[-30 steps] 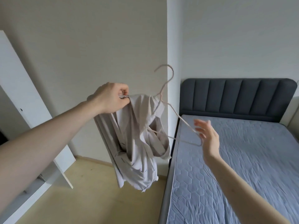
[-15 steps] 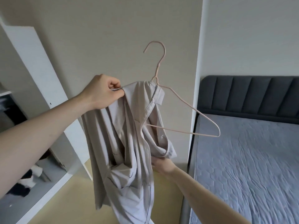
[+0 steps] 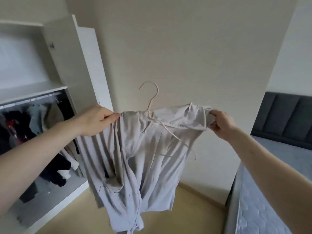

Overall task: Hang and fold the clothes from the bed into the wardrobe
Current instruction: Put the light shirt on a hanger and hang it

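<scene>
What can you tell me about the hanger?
The hanger is thin, pale pink and looks like coated wire. Its curved hook sticks up above the beige shirt. One arm shows slanting down across the cloth; the rest hides under it. It sits tilted, not level. The left hand and right hand hold the shirt's shoulders, in front of the wall.

Plain cream wall (image 3: pixel 194 48) ahead, even soft light. Yellowish floor (image 3: pixel 81 215) with pale skirting board (image 3: pixel 202 194). White open wardrobe (image 3: pixel 55 88) at left – dark clothes (image 3: pixel 50 168) hang inside. Bed (image 3: pixel 270 200) at right – dark padded headboard (image 3: pixel 285 119), grey quilted mattress
</scene>
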